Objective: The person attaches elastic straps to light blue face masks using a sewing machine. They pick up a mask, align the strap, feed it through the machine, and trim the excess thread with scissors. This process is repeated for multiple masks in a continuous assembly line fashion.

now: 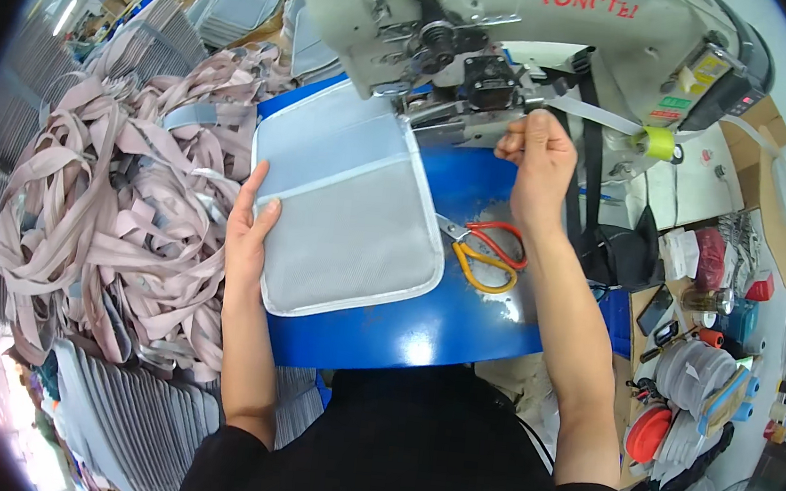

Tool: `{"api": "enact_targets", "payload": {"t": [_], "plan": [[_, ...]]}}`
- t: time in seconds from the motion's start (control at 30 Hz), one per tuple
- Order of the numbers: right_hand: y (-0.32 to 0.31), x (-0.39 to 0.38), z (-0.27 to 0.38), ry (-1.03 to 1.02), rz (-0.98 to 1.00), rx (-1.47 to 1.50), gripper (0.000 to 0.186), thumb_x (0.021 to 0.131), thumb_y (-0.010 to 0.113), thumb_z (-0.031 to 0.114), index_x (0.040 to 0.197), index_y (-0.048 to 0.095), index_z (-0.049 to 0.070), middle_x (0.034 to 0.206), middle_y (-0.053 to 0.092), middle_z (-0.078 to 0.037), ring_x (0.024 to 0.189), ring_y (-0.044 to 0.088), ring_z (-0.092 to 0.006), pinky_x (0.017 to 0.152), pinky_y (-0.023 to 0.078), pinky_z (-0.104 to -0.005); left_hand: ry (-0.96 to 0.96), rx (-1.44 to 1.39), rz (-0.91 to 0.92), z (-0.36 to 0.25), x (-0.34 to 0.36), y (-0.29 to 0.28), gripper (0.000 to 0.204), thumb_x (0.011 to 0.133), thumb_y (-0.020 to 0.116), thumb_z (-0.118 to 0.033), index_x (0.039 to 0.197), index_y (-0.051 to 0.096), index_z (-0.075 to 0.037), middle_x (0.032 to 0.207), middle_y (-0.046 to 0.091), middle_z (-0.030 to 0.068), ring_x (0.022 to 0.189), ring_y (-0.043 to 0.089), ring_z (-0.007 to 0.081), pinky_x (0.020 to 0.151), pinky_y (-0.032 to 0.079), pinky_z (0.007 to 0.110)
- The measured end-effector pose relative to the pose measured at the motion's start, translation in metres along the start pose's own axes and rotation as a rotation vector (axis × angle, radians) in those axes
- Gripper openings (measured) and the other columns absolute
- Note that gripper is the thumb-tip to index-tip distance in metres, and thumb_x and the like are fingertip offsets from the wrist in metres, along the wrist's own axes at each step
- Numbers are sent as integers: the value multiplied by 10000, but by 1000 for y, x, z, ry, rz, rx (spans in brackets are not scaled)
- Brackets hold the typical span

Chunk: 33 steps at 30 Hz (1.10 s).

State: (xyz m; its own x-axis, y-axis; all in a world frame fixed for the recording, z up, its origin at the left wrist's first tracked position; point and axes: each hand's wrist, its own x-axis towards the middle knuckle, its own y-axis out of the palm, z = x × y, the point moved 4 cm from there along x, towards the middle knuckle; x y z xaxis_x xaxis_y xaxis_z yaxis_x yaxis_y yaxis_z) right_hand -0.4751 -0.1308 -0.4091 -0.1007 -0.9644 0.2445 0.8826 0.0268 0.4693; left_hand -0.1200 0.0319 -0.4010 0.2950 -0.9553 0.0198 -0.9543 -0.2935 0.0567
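The flat, round-cornered panel of grey mesh and blue-grey fabric with white-bound edges (350, 251) lies partly under the head of the beige sewing machine (492, 4). It looks light and bendable, likely to slide easily; its bound edge seems the best hold. The left hand (247, 227) touches that edge, thumb over the face and apart from the index finger; whether hidden fingers clamp beneath, I cannot tell. The right hand (541, 165) curls just beside the machine's metal fitting, any grip unclear. Red-and-orange-handled metal scissors (462, 237) lie before the machine; tangled dusty-pink fabric straps (173, 272) heap left of it.
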Motion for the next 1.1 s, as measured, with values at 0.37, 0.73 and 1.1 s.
{"api": "enact_targets", "payload": {"t": [0.37, 0.73, 1.1], "plan": [[53, -94, -21, 334, 234, -106, 346, 1003, 733, 248, 1232, 681, -6, 723, 541, 88, 643, 452, -1, 582, 360, -206, 43, 22, 4, -16, 0, 2, 595, 987, 678, -79, 1546, 480, -28, 1510, 544, 133, 1354, 535, 187, 1148, 393, 321], [67, -105, -25, 456, 260, 262, 429, 1050, 610, 164, 1413, 558, -60, 1236, 716, -121, 1103, 687, -140, 966, 536, -266, 90, 95, -25, -39, 38, -2, 598, 972, 702, -96, 1532, 501, -32, 1442, 599, 133, 1250, 605, 163, 1069, 465, 293], [72, -57, 2, 331, 240, -156, 261, 1013, 688, 156, 1243, 661, 36, 722, 512, 97, 604, 425, -4, 529, 341, -187, 208, 227, -49, -50, 126, -21, 623, 944, 728, -114, 1514, 505, 3, 1426, 611, 152, 1227, 618, 181, 1023, 503, 302]]}}
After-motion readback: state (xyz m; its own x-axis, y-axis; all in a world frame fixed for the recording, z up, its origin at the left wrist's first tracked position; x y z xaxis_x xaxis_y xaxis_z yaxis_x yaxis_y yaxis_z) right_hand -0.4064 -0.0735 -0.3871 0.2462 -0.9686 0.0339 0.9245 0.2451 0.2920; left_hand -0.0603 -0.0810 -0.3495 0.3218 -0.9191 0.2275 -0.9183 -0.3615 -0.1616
